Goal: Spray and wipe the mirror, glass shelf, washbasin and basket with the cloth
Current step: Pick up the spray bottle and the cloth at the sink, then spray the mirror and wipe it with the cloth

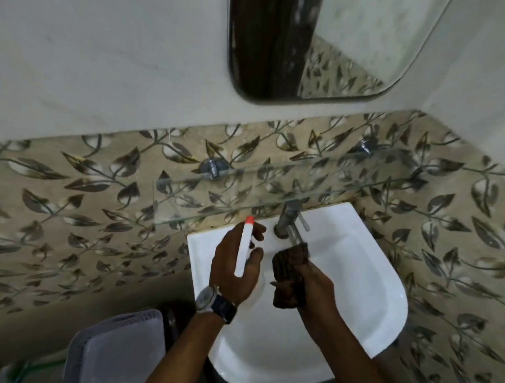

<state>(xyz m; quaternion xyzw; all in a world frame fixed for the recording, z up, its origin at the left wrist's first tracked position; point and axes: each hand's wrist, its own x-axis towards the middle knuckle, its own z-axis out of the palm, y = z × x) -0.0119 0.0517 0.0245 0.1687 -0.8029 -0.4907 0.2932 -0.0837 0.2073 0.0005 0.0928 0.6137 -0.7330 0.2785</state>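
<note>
My left hand [234, 267], with a wristwatch, grips a white spray bottle [243, 249] with an orange nozzle, held over the left rear of the white washbasin [366, 283]. Beside it my right hand [318, 284] clutches a dark brown cloth [290, 269], and the cloth's top end presses against the spout of the metal tap [290, 222]. Just above the basin a clear glass shelf [274, 189] runs along the leaf-patterned tiles. Higher on the wall hangs the mirror [324, 41]. A pale grey mesh basket [117, 350] stands at the lower left, below the basin.
Two chrome brackets [213, 168] hold the shelf to the wall. The wall meets a side wall in a corner on the right. A green hose [35, 367] lies on the floor at the lower left, beside the basket.
</note>
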